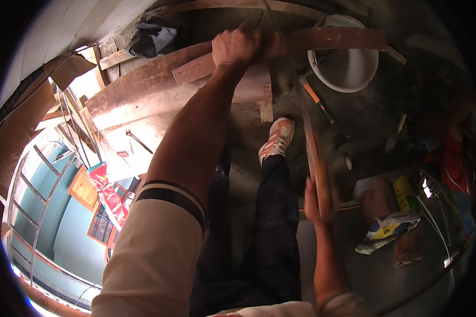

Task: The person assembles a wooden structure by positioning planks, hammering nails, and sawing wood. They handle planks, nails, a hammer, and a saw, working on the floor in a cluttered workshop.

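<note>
Our left hand clasps the board; just right of it, the saw our right hand grips crosses the board's length.

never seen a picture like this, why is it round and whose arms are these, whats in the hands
This single view comes from a wide fisheye camera on a person's head, looking down, so edges bend. There is no machine: the bare arms are the wearer's own. The left hand is on a narrow brown board lying across a wider plank. The right hand, blurred, holds a long-bladed tool, probably a saw, which crosses the board. On the floor are a white bucket and an orange-and-black-handled tool.
</note>
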### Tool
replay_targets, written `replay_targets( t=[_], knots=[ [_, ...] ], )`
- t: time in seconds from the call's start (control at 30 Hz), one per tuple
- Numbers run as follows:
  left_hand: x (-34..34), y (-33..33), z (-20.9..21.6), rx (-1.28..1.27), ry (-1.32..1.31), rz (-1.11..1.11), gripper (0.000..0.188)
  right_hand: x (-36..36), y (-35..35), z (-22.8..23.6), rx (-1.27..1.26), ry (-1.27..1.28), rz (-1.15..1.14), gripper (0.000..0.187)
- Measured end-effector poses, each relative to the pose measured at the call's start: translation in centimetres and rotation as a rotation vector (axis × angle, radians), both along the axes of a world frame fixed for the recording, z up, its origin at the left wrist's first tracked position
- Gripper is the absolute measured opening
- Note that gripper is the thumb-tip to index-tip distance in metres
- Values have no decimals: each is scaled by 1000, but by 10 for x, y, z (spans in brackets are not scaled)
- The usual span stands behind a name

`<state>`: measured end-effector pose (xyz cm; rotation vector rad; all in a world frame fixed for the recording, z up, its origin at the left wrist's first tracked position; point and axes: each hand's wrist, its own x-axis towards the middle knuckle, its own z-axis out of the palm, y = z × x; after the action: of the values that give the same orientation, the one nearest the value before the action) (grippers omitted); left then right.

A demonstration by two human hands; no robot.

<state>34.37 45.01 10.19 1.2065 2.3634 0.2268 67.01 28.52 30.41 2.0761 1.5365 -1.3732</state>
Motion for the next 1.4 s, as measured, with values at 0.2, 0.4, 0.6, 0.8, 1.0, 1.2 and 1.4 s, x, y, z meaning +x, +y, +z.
replay_targets(
  t=[0.2, 0.4, 0.6, 0.8, 1.0, 1.2, 1.4],
  knots=[
    [0, 7, 16, -42, -3, -44, 38, -5, 9, -48, 544, 290, 218, 30],
    [4, -3, 0, 7, 30, -25, 38, 26, -28, 77, 182, 284, 161, 45],
    [0, -1, -5, 51, 50, -50, 41, -79, 71, -35, 453, 187, -28, 29],
    [0, 4, -1, -53, 23, -14, 40, -2, -7, 86, 280, 236, 113, 45],
    [-1, 3, 3, 49, 43, -37, 39, -63, 64, -73, 456, 406, 23, 31],
    [4, 2, 8, 61, 53, -9, 38, 4, -12, 46, 442, 221, 241, 44],
    [-1, 0, -10, -48, 38, -27, 39, 3, -5, 4, 32, 35, -59, 36]
  ],
)
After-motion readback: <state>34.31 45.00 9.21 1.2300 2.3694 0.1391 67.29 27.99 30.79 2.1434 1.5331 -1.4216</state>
